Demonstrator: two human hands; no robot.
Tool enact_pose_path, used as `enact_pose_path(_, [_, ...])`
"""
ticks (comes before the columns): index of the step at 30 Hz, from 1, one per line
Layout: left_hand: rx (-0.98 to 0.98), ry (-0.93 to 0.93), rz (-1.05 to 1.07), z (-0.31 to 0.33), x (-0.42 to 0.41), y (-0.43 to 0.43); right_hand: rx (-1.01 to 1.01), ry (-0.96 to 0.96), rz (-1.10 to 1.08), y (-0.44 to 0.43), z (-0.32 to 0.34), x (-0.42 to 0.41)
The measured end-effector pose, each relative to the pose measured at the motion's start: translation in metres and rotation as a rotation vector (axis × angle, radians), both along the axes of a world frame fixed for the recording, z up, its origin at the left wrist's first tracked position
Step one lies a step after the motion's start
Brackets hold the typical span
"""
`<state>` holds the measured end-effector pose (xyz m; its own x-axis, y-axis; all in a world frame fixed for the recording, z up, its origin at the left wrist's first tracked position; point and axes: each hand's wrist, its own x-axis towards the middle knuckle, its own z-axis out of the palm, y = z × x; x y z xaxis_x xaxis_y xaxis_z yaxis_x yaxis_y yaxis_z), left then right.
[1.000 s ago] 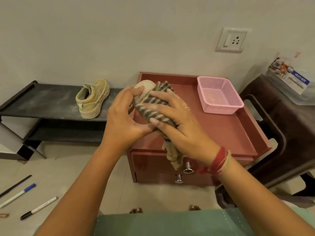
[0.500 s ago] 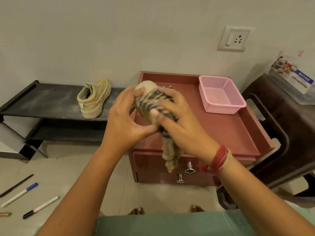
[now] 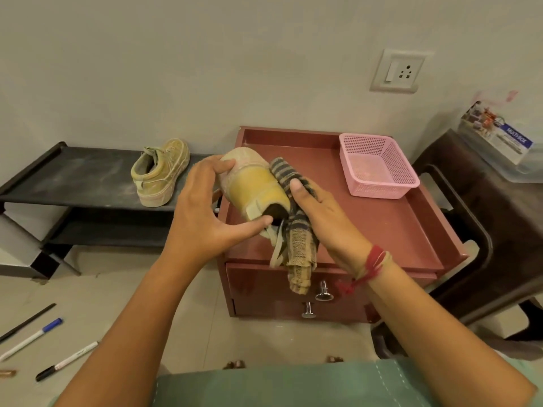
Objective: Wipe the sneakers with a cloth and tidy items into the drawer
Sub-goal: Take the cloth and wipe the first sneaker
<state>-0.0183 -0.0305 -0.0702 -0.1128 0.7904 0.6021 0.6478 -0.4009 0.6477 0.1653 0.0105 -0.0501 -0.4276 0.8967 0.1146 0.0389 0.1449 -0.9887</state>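
Left hand point(image 3: 202, 212) grips the held sneaker point(image 3: 252, 183), fingers at the toe, thumb by the collar. Right hand point(image 3: 320, 215) clutches the striped cloth point(image 3: 299, 245), thumb on top, against the shoe's right flank. Change over the last half second: the cloth has slid off the upper, so the yellow top is now bare. The shoe is held over the front-left of the red surface point(image 3: 367, 230). Judgement: top wiped, side in hand. Second sneaker point(image 3: 160, 171) on the shelf point(image 3: 73, 177), pens point(image 3: 29, 339) on the floor and the shut drawer point(image 3: 264, 283) are pending.
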Motion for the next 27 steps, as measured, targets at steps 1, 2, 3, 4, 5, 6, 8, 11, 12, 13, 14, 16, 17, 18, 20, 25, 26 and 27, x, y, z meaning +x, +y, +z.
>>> enact_pose_path(1, [-0.018, -0.001, 0.005, 0.001, -0.001, 0.000, -0.066, 0.042, -0.030, 0.000, -0.002, 0.000])
enact_pose_path(2, [-0.034, -0.004, 0.012, 0.001, -0.002, 0.000, -0.122, 0.095, -0.087, 0.001, -0.005, 0.000])
enact_pose_path(3, [-0.049, -0.011, 0.026, 0.001, -0.002, 0.000, -0.134, 0.124, -0.187, 0.002, -0.008, -0.001])
enact_pose_path(4, [-0.063, -0.021, 0.047, 0.002, -0.003, 0.000, -0.088, 0.096, -0.300, 0.006, -0.010, 0.001])
enact_pose_path(5, [-0.074, -0.033, 0.070, 0.003, -0.002, -0.001, 0.017, -0.016, -0.406, 0.007, -0.010, 0.002])
enact_pose_path(6, [-0.081, -0.041, 0.086, 0.003, -0.002, -0.001, 0.121, -0.139, -0.459, 0.006, -0.011, 0.001])
enact_pose_path(8, [-0.080, -0.035, 0.093, 0.004, 0.000, -0.002, 0.327, -0.222, -0.328, -0.008, -0.013, -0.005])
enact_pose_path(11, [-0.067, -0.007, 0.085, 0.004, -0.002, -0.003, 0.460, -0.172, 0.026, -0.027, -0.019, -0.012])
enact_pose_path(12, [-0.074, -0.007, 0.092, 0.003, -0.003, -0.002, 0.422, -0.166, 0.053, -0.022, -0.025, -0.010])
enact_pose_path(13, [-0.085, -0.015, 0.108, 0.002, -0.004, -0.003, 0.348, -0.158, 0.015, -0.015, -0.030, -0.008])
enact_pose_path(14, [-0.099, -0.031, 0.128, 0.002, -0.005, -0.003, 0.258, -0.161, -0.050, -0.007, -0.033, -0.005])
enact_pose_path(16, [-0.117, -0.057, 0.155, 0.001, -0.006, -0.006, 0.189, -0.177, -0.119, -0.007, -0.038, -0.005])
enact_pose_path(17, [-0.116, -0.051, 0.160, 0.001, -0.007, -0.006, 0.213, -0.166, -0.101, -0.011, -0.040, -0.007])
enact_pose_path(18, [-0.113, -0.036, 0.164, 0.001, -0.008, -0.006, 0.252, -0.152, -0.040, -0.017, -0.041, -0.011])
enact_pose_path(20, [-0.114, -0.016, 0.173, 0.001, -0.011, -0.007, 0.287, -0.118, 0.062, -0.022, -0.041, -0.014])
enact_pose_path(25, [-0.123, -0.013, 0.204, 0.001, -0.011, -0.008, 0.196, -0.155, -0.053, -0.010, -0.041, -0.011])
enact_pose_path(26, [-0.124, -0.010, 0.203, 0.001, -0.012, -0.008, 0.224, -0.145, -0.001, -0.012, -0.042, -0.012])
enact_pose_path(27, [-0.128, -0.010, 0.204, 0.001, -0.012, -0.009, 0.244, -0.133, 0.055, -0.015, -0.043, -0.013])
